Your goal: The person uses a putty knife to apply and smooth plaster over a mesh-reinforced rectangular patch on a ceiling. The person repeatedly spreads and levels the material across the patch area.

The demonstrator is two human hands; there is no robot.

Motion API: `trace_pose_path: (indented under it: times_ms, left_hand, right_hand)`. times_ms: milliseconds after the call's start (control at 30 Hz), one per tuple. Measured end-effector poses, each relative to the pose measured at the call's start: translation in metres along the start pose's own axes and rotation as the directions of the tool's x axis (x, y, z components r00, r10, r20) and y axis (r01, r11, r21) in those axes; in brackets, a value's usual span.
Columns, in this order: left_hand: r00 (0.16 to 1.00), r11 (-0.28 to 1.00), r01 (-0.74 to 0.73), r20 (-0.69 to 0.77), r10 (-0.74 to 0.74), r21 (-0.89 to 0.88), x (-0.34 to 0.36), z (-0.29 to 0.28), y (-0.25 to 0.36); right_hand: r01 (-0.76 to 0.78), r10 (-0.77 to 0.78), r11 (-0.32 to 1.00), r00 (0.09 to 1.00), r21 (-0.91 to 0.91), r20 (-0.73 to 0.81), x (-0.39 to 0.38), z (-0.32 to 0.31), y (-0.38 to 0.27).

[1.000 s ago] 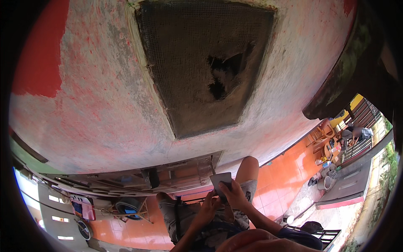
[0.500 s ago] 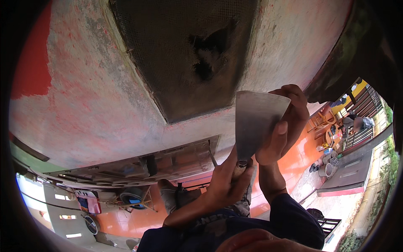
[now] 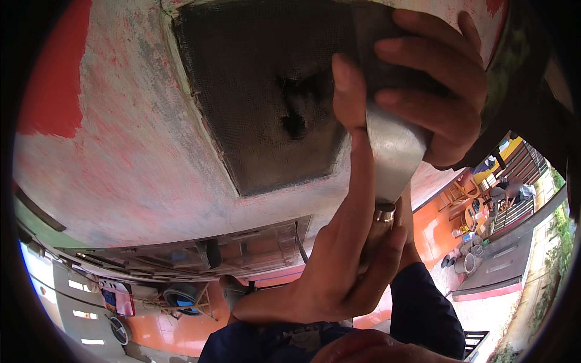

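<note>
A putty knife (image 3: 394,156) with a wide metal blade is held up in front of the wall, handle end toward me. My left hand (image 3: 339,260) is closed round its handle, the index finger stretched up along the blade's left edge. My right hand (image 3: 445,91) reaches over the blade from the right, fingers bent across its upper part, so the blade's far end is mostly hidden. Behind the hands is a dark mesh panel (image 3: 242,103) with a torn hole, set in a scraped whitish wall (image 3: 127,157) with red paint traces.
Bright red paint (image 3: 54,78) covers the wall's far left. Below runs a dark-framed window (image 3: 254,245). An orange tiled floor (image 3: 163,330) lies beneath, with a stand holding a dark tub (image 3: 183,296). At right are buckets (image 3: 469,263), a wooden chair (image 3: 457,192) and a seated person (image 3: 514,190).
The putty knife and both hands have moved up and closer to the mesh panel. My right hand's fingers now lie across the blade's front, and my left index finger has stretched along it.
</note>
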State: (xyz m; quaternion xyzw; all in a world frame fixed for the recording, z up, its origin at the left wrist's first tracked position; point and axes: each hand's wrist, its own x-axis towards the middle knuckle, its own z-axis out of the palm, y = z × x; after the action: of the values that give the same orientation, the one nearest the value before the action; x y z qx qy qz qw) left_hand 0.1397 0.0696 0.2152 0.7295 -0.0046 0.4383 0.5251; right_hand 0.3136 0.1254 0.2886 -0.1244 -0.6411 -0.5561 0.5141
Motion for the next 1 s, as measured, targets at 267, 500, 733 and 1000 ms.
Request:
trace_pose_path:
  times_ms: [267, 500, 733, 1000]
  left_hand:
    - [0.995, 0.979, 0.085, -0.037, -0.094, -0.187, 0.026, -0.003, 0.006]
    - [0.979, 0.950, -0.009, -0.196, -0.055, -0.311, 0.030, 0.008, -0.002]
    - [0.989, 0.951, 0.076, -0.102, -0.111, -0.299, 0.035, 0.000, 0.007]
    - [0.995, 0.976, 0.060, -0.068, -0.076, -0.207, 0.041, -0.004, 0.019]
  right_hand:
    - [-0.056, 0.065, 0.997, 0.984, 0.060, -0.167, 0.000, 0.033, 0.019]
    - [-0.078, 0.088, 0.995, 0.974, 0.055, -0.210, -0.008, 0.041, 0.021]
    - [-0.079, 0.094, 0.994, 0.962, 0.069, -0.255, -0.006, 0.046, 0.016]
    - [-0.100, 0.116, 0.992, 0.957, 0.075, -0.264, -0.010, 0.046, 0.018]
